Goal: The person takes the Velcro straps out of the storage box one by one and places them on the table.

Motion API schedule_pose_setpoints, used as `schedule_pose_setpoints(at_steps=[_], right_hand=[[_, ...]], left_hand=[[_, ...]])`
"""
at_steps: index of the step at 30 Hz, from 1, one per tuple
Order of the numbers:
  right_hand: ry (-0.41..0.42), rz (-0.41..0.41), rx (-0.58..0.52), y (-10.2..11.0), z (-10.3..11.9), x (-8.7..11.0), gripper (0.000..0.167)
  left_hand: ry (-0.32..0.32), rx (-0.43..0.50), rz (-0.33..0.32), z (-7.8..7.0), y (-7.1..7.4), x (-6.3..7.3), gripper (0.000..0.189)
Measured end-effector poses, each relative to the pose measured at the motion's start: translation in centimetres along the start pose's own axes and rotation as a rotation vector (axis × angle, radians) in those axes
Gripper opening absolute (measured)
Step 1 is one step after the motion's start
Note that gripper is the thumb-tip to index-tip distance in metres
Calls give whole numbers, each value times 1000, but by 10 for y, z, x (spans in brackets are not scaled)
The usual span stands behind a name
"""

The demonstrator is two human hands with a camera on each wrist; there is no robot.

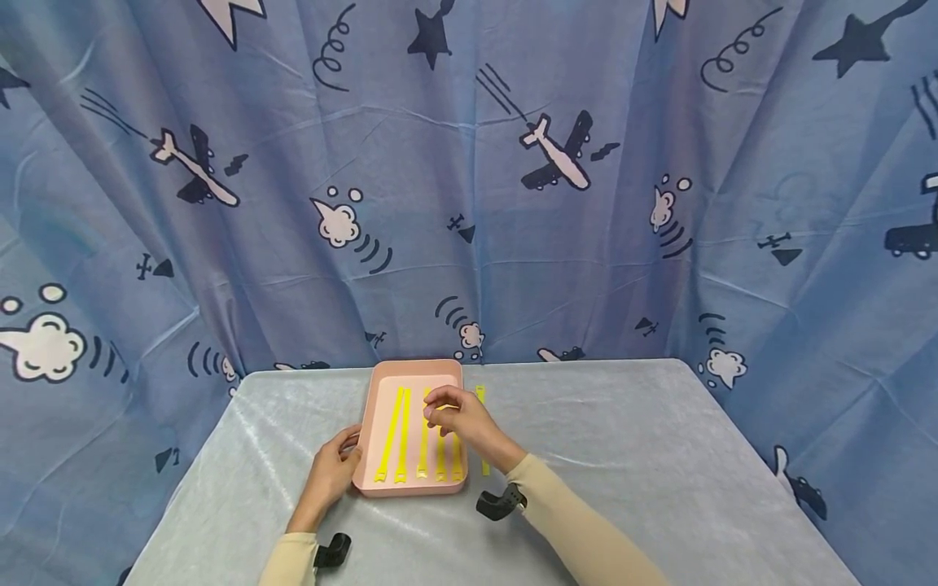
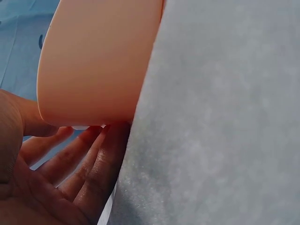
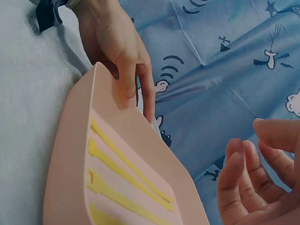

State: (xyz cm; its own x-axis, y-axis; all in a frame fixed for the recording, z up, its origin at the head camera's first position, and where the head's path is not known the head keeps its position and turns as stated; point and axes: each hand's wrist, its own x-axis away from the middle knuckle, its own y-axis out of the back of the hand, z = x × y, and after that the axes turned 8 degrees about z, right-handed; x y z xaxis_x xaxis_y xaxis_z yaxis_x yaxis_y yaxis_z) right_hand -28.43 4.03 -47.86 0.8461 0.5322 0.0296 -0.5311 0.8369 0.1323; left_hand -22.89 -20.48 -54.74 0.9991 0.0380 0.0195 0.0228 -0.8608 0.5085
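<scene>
A shallow pink tray [image 1: 410, 491] lies on the table with several flat yellow straps [image 1: 402, 439] lengthwise inside it, each with a wider slotted end. My left hand [image 1: 332, 472] holds the tray's left wall, its thumb [image 3: 127, 89] over the rim and its fingers outside. Above the right half of the tray hovers my right hand [image 1: 463, 417], fingers loosely bent, with nothing between thumb and fingertips [image 3: 234, 161]. It partly hides the straps below. Just beyond the tray's right wall, another yellow strap [image 1: 485, 469] lies on the cloth, its middle covered by the right hand.
A pale grey cloth [image 1: 601, 431] covers the table. Behind it hangs a blue curtain [image 1: 410, 244] with printed planes and stars, close to the table's back edge and the tray's far end. Black wrist cameras [image 1: 500, 502] sit on both wrists.
</scene>
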Motion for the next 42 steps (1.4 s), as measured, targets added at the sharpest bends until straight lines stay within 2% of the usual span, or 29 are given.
schedule_pose_setpoints(at_steps=[15,25,29,34,38,42], right_hand=[[28,46,97,-19,10,-14,20],[48,71,368,-28,13,-28,24],[81,97,493,-31,11,-32,22],[141,159,663,-32,8,-36,24],[154,217,817,-31,10,-39,25],[156,271,941,-30,12,-45,22]], left_hand=[[-14,38,9,3,-1,-2,43],[-3,33,-2,3,-2,-1,43],[-1,23,-6,3,-2,0,43],[-2,34,-1,2,-2,0,43],[-13,66,1,2,-3,-1,43],[-24,53,-7,2,-2,-1,42]])
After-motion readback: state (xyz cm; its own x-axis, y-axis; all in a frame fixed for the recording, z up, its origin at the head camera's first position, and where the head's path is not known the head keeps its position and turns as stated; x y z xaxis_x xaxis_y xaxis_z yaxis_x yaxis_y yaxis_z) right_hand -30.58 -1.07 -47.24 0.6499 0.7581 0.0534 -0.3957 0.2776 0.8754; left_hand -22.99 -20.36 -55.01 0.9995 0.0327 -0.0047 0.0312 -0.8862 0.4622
